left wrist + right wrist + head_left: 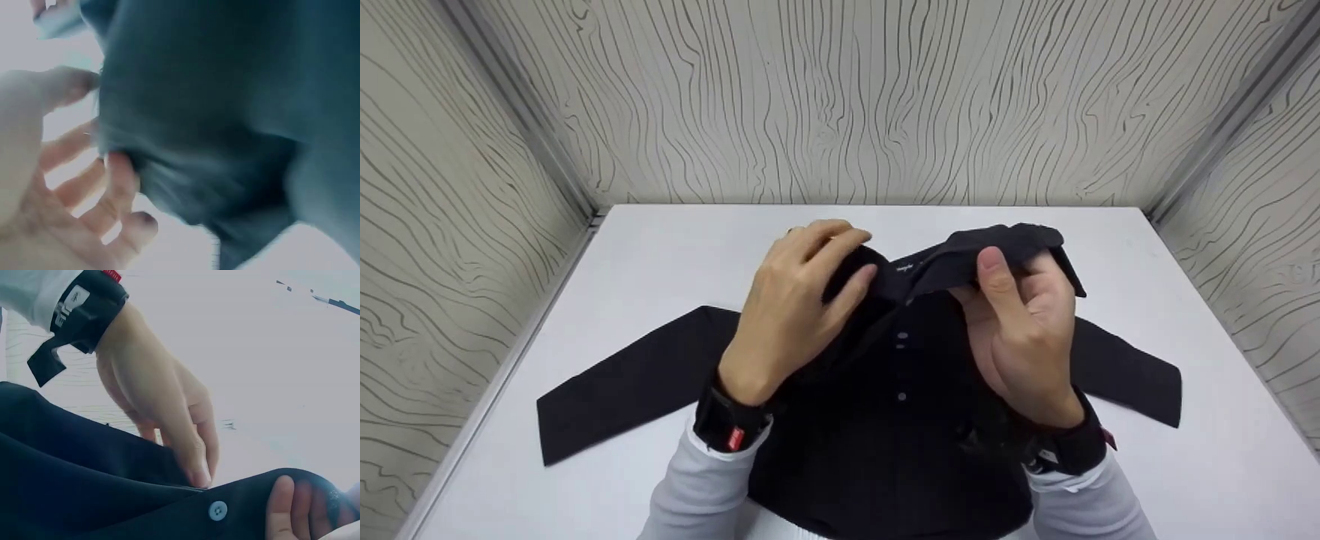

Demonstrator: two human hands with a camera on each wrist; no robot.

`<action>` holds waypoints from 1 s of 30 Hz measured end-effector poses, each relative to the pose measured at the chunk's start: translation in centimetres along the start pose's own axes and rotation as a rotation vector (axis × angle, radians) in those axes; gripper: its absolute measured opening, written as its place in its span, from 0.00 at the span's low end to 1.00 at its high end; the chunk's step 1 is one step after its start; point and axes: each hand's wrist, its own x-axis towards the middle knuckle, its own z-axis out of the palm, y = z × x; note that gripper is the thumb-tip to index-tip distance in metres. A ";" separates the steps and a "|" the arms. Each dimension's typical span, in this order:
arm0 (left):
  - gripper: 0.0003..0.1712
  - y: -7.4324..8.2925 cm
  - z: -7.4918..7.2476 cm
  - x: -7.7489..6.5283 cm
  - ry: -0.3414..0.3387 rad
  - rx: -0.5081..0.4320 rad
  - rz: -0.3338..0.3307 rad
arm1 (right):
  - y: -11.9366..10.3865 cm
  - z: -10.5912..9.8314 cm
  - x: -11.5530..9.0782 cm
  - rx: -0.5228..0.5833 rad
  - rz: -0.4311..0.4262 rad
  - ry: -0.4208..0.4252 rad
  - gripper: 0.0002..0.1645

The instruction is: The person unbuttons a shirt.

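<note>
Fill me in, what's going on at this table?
A person's right hand is holding up the collar of a dark shirt on a white table. The left hand is at the other side of the neckline, touching the fabric; its grip is unclear. The sleeves lie out to either side, and buttons show down the front.
</note>
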 end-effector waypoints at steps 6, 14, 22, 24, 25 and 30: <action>0.18 3.3 0.2 -0.9 -0.115 0.062 0.067 | 0.1 0.1 0.0 -0.005 -0.001 -0.005 0.08; 0.13 3.5 0.9 -0.9 -0.239 -0.207 -0.063 | 0.1 0.1 -0.1 -0.070 0.002 -0.006 0.07; 0.18 3.0 0.8 -1.0 -0.243 -0.146 -0.165 | 0.0 -0.1 0.4 -0.115 -0.012 0.008 0.05; 0.19 2.8 0.7 -0.9 -0.252 -0.148 -0.179 | 0.0 -0.2 0.5 -0.129 -0.021 0.008 0.05; 0.19 2.7 0.7 -0.9 -0.250 -0.149 -0.180 | 0.0 -0.2 0.6 -0.133 -0.026 0.008 0.05; 0.16 2.1 -0.3 -0.5 -0.122 -0.261 -0.115 | 0.0 -0.3 0.7 -0.108 -0.046 0.059 0.04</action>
